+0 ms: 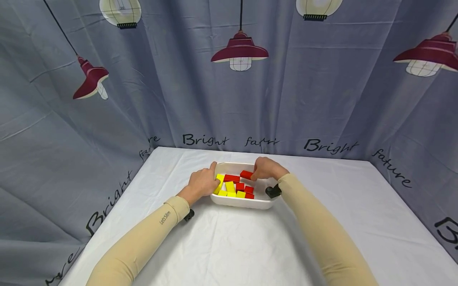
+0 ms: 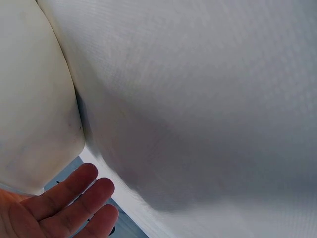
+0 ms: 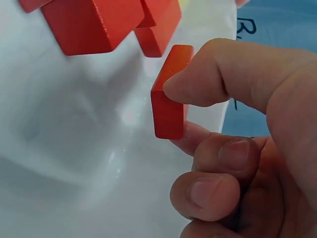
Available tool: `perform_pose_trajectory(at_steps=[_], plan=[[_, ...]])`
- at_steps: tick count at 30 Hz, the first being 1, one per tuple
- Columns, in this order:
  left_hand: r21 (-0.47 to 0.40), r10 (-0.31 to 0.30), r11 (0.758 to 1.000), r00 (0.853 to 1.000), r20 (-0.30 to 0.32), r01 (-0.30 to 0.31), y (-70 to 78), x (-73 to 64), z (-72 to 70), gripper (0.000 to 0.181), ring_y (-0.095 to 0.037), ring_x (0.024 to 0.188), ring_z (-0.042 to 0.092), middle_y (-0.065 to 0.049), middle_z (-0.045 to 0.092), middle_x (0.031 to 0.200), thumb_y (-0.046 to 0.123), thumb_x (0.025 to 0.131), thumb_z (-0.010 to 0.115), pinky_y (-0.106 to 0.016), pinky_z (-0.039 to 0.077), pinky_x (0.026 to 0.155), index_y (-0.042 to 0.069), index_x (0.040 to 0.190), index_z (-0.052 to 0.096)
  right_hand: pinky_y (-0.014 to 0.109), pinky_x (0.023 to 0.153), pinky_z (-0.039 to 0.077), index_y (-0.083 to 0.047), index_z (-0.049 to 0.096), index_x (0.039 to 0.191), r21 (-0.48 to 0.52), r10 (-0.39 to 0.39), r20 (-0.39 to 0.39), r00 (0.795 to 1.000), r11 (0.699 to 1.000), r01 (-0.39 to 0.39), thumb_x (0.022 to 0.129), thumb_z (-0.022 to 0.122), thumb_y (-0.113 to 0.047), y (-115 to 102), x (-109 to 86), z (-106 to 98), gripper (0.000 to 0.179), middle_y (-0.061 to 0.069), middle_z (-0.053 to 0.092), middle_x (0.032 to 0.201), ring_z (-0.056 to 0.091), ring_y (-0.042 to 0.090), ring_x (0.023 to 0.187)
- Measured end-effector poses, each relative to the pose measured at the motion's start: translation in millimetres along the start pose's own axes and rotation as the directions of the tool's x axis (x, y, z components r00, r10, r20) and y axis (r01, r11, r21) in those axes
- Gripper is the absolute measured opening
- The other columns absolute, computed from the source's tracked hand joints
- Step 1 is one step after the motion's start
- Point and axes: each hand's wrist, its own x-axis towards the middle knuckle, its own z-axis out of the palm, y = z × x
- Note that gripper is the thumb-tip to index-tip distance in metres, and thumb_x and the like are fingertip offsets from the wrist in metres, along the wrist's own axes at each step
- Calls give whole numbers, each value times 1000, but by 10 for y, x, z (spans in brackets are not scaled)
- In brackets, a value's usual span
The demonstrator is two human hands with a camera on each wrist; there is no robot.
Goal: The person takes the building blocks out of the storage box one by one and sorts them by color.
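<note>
A white rectangular tub [image 1: 243, 203] with rounded corners holds several red and yellow blocks. My left hand [image 1: 203, 182] grips its left end, thumb inside over a yellow block [image 1: 220, 177] and other fingers outside. In the left wrist view, three of those fingers [image 2: 81, 201] lie beside the tub's outer wall [image 2: 34, 94]. My right hand [image 1: 266, 169] reaches over the tub's right half and pinches a red block [image 1: 246, 174] between thumb and fingers. In the right wrist view the block [image 3: 168, 111] stands apart from the other red blocks [image 3: 94, 22].
The tub stands on a table with a white cloth [image 1: 236, 246]. Grey-blue curtains [image 1: 193, 99] printed with lamps hang behind and on both sides. Yellow blocks [image 1: 229, 186] lie toward the tub's left, red ones [image 1: 239, 186] in its middle.
</note>
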Motion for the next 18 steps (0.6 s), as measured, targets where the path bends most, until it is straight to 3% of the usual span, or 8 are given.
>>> perform_pose_trajectory(at_steps=[12, 18], plan=[[-5, -2, 1000, 1000, 3, 2, -17, 6, 16, 71, -23, 90, 65, -14, 68, 124, 34, 96, 54, -44, 55, 81, 11, 157, 27, 39, 84, 53, -4, 73, 102, 11, -76, -43, 996, 997, 77, 85, 74, -24, 61, -130, -139, 26, 8, 71, 99, 60, 24, 91], [-8, -6, 1000, 1000, 1, 6, -21, 16, 24, 71, -24, 91, 65, -13, 68, 124, 34, 95, 53, -45, 55, 82, 12, 157, 27, 36, 77, 53, -4, 74, 100, 21, -92, -77, 993, 995, 94, 86, 73, -23, 120, -238, -236, 23, 8, 71, 96, 60, 24, 88]])
